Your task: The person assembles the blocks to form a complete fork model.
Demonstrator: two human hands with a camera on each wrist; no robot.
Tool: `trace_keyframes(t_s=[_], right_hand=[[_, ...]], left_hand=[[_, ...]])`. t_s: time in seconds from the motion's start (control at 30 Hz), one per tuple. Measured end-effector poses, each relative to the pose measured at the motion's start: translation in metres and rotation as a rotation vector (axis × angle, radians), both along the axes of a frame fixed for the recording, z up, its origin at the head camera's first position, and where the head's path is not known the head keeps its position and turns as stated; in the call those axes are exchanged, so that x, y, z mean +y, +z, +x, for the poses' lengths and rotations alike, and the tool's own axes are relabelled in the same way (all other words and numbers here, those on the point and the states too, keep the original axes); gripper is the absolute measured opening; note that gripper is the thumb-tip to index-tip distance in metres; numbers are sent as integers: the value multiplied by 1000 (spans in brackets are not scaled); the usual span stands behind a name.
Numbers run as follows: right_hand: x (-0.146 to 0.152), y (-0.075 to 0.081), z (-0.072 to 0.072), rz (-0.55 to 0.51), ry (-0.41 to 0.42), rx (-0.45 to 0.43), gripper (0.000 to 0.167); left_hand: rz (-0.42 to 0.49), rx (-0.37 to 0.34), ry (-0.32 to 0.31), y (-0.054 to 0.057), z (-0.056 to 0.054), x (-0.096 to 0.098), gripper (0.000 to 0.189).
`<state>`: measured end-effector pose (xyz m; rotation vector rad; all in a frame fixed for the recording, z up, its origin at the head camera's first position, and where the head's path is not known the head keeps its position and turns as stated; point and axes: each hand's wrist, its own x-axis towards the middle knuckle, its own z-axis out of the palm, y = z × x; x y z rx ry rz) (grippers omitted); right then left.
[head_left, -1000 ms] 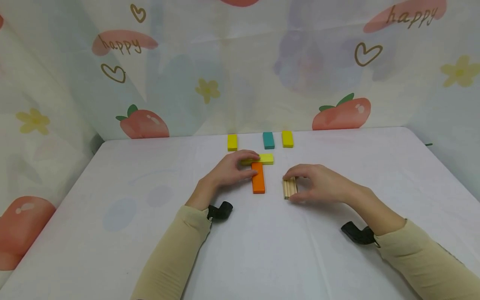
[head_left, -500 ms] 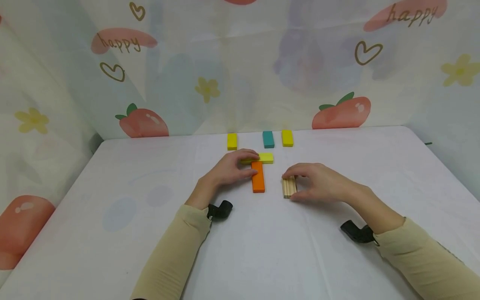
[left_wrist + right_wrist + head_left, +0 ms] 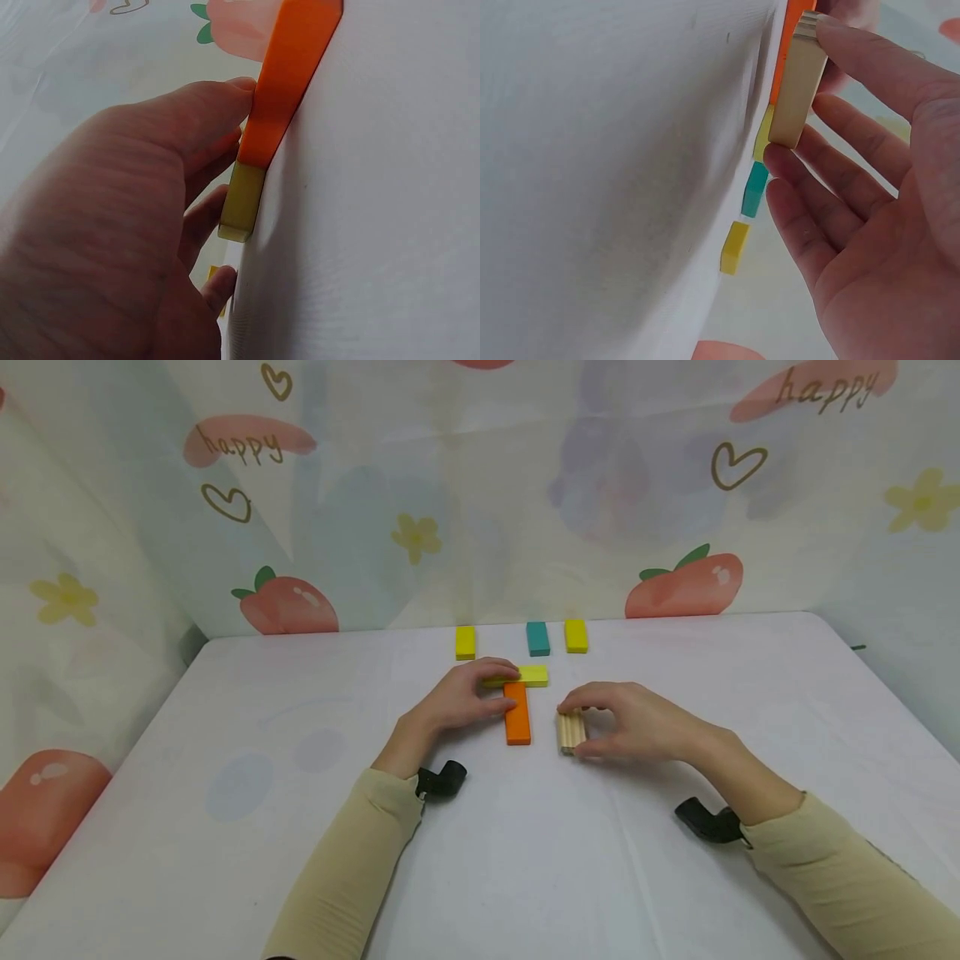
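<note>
On the white table an orange block point(image 3: 517, 714) lies lengthwise, its far end against a yellow block point(image 3: 533, 676) set crosswise. My left hand point(image 3: 468, 695) rests on them, its thumb point(image 3: 217, 112) touching the orange block and its other fingers over the yellow block's left part, which they partly hide. My right hand point(image 3: 633, 720) pinches a plain wooden block point(image 3: 571, 732) with a ridged face by its ends, between thumb point(image 3: 870, 56) and fingertips. This block stands just right of the orange one, with a gap between them in the head view. Whether it touches the table I cannot tell.
Behind, near the table's far edge, lie a yellow block point(image 3: 465, 643), a teal block point(image 3: 537, 639) and another yellow block point(image 3: 576, 637). A printed cloth point(image 3: 480, 543) hangs beyond that edge. Black wrist cameras point(image 3: 442, 779) are strapped at both sleeves.
My right hand has shifted slightly left with the wooden block, closer to the orange block, and the block looks a little tilted. The left hand and the other blocks stay put.
</note>
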<state>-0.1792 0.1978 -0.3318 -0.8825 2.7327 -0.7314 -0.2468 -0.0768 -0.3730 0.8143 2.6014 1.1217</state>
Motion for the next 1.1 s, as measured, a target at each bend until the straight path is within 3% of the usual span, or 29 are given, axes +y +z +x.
trace_keyframes(t_s=[1.1], right_hand=[[-21,5,6,-73,98,8,46]], left_hand=[[3,13,6,0,1,1,42]])
